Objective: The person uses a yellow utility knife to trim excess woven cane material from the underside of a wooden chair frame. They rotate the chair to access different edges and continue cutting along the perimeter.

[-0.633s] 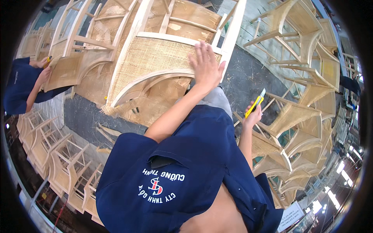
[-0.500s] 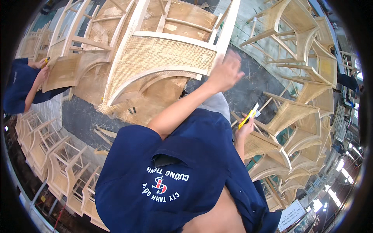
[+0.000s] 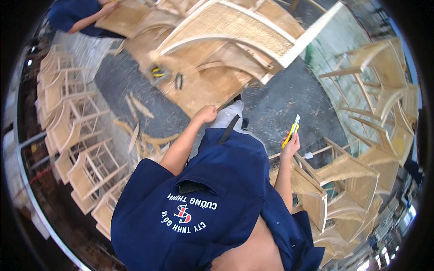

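One yellow cutter point(image 3: 293, 129) I see gripped in the right hand point(image 3: 291, 142), blade pointing far. The left hand point(image 3: 207, 114) curls by the brown table's point(image 3: 197, 95) near edge; I can't tell whether it holds anything. Far on that table lies the woven-panelled chair point(image 3: 230, 25).

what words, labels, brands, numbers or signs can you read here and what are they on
Dark blue shirt: curved white lettering around a red-and-white emblem, upside down in view; legible, but I won't copy it out.
Yellow knife in the right hand: any markings are too small to read.
Small white patch by the chairs: no readable text.
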A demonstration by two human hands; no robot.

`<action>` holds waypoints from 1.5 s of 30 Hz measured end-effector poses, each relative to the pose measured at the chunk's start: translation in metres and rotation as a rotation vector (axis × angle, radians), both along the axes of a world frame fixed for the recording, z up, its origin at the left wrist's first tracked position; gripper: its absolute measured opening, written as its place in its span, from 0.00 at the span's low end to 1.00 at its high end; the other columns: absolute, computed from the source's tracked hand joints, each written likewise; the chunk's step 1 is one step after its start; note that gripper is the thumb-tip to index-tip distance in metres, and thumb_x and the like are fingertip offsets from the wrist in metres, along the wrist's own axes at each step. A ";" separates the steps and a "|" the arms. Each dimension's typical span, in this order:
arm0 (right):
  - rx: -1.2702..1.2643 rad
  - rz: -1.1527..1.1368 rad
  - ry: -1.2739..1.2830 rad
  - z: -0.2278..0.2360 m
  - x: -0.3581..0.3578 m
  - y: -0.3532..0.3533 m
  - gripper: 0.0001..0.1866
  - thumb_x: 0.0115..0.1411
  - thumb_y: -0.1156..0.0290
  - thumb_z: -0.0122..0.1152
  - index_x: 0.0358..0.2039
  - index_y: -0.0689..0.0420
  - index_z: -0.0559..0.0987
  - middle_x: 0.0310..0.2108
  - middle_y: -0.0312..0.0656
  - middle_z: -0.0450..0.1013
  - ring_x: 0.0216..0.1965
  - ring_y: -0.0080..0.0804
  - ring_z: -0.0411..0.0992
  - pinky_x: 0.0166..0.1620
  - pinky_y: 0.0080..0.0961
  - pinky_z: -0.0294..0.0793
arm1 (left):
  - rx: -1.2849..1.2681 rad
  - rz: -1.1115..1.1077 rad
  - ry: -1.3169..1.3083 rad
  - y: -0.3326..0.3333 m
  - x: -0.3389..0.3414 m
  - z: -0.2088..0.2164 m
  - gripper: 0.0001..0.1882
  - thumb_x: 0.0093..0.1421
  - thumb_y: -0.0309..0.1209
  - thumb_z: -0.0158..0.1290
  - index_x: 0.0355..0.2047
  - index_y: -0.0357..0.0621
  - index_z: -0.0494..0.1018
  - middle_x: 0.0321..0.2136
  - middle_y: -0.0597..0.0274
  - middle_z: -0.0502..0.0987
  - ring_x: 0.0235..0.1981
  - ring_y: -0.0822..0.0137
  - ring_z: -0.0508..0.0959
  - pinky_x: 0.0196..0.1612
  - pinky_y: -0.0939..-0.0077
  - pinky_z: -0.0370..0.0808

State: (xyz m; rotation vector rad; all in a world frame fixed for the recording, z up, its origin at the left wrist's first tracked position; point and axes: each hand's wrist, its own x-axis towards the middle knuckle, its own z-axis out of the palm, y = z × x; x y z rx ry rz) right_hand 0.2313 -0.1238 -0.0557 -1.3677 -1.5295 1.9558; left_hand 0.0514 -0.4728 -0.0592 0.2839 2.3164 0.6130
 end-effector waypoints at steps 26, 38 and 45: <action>-0.053 0.165 -0.368 -0.062 0.027 -0.120 0.15 0.73 0.59 0.50 0.40 0.58 0.77 0.29 0.38 0.76 0.20 0.21 0.70 0.22 0.21 0.71 | 0.126 0.542 0.090 -0.193 -0.018 -0.021 0.12 0.59 0.30 0.56 0.40 0.36 0.76 0.37 0.47 0.82 0.41 0.50 0.82 0.46 0.61 0.78; -0.034 0.096 -0.756 0.053 0.078 -0.387 0.13 0.73 0.64 0.50 0.37 0.60 0.76 0.27 0.39 0.75 0.18 0.22 0.69 0.21 0.21 0.68 | -0.303 0.658 -0.131 -0.222 -0.156 -0.241 0.39 0.51 0.41 0.69 0.56 0.37 0.62 0.56 0.47 0.67 0.59 0.48 0.71 0.58 0.53 0.74; -0.086 0.122 -0.801 0.066 0.065 -0.438 0.13 0.74 0.63 0.50 0.40 0.60 0.78 0.27 0.37 0.75 0.19 0.21 0.69 0.22 0.20 0.69 | -0.185 0.592 -0.109 -0.234 -0.185 -0.254 0.42 0.47 0.44 0.70 0.55 0.33 0.63 0.54 0.38 0.70 0.55 0.43 0.74 0.55 0.53 0.75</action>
